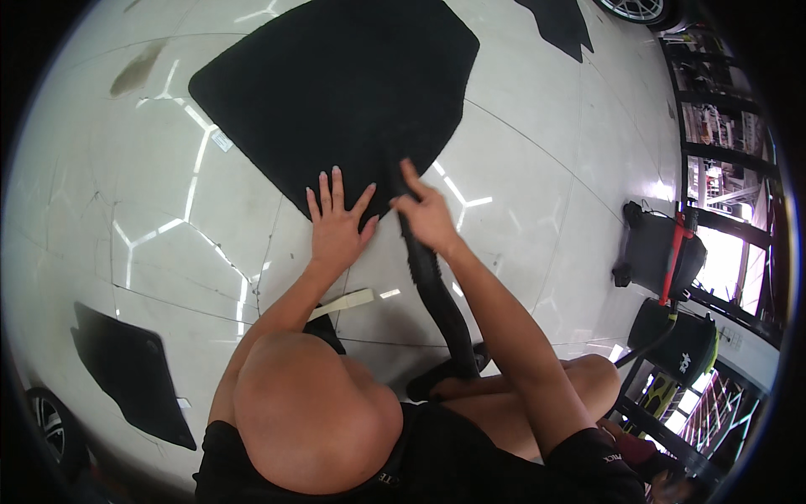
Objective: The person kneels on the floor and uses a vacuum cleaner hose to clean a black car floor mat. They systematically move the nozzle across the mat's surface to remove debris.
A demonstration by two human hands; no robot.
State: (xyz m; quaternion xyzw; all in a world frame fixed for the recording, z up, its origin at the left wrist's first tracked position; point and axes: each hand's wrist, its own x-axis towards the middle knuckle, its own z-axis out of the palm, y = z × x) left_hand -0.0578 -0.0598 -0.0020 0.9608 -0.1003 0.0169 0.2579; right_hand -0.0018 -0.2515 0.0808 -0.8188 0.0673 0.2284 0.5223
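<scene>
A large black car floor mat [344, 84] lies flat on the shiny floor in front of me. My left hand [337, 223] rests on its near edge, fingers spread flat. Just right of it, my right hand [426, 217] is closed around the end of a black vacuum hose [437, 307], index finger stretched forward along it. The hose's dark tip reaches onto the mat and blends into its black surface. From my hand the hose bends back toward my foot. Beneath my left forearm lies a pale, flat handle [348, 302]; what it belongs to is mostly hidden.
Other dark mats lie at the left [134, 370] and far right [558, 25]. Car wheels show at lower left [50, 424] and upper right [635, 7]. A black wheeled container [663, 252] and a dark green bin [672, 340] stand right, before shelving [722, 118].
</scene>
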